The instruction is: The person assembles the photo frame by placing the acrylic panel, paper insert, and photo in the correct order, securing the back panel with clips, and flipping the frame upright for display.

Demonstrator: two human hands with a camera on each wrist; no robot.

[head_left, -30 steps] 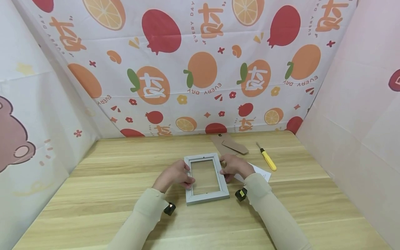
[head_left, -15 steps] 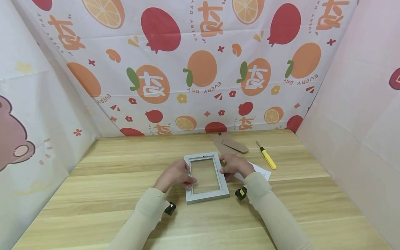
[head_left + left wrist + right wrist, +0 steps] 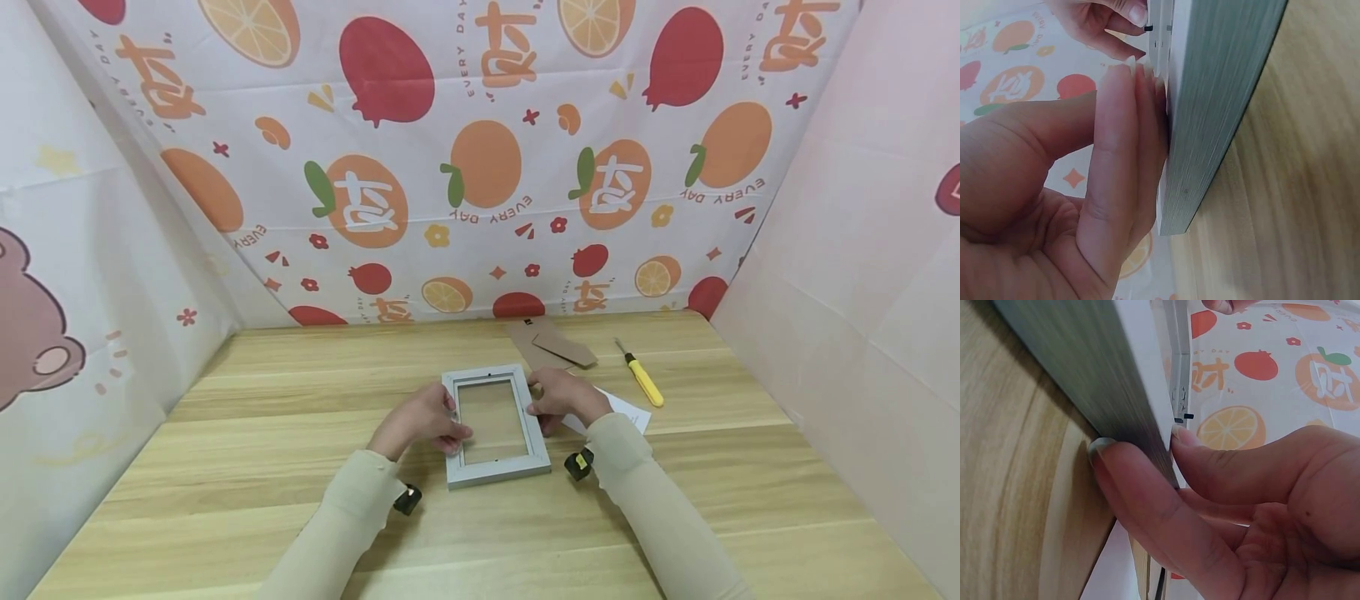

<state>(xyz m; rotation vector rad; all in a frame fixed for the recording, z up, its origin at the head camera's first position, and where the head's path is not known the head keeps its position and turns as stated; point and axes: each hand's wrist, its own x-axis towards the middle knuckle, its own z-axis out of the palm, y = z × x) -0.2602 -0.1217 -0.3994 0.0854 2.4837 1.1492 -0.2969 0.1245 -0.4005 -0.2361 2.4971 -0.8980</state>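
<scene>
A pale grey picture frame (image 3: 540,454) lies on the wooden table with its inner opening facing up. My left hand (image 3: 423,419) rests on its left side. In the left wrist view, straight fingers (image 3: 1113,162) lie against the frame's upper face; the thumb's tip is hidden there. My right hand (image 3: 562,398) pinches the opposite side. In the right wrist view, the thumb (image 3: 1235,472) is on the upper face and a finger (image 3: 1154,494) on the outer edge. A small dark tab (image 3: 1189,416) sticks out of the inner rim.
Behind the frame lies a brown backing board (image 3: 525,342) with a stand piece (image 3: 562,351). A white sheet (image 3: 630,412) is partly under my right hand. Farther right is a yellow-handled screwdriver (image 3: 645,383). Printed cloth (image 3: 480,250) walls the table's back and sides.
My left fingertips have shifted very slightly to the right over the frame's inner edge. The frame and my right hand stay essentially where they were.
</scene>
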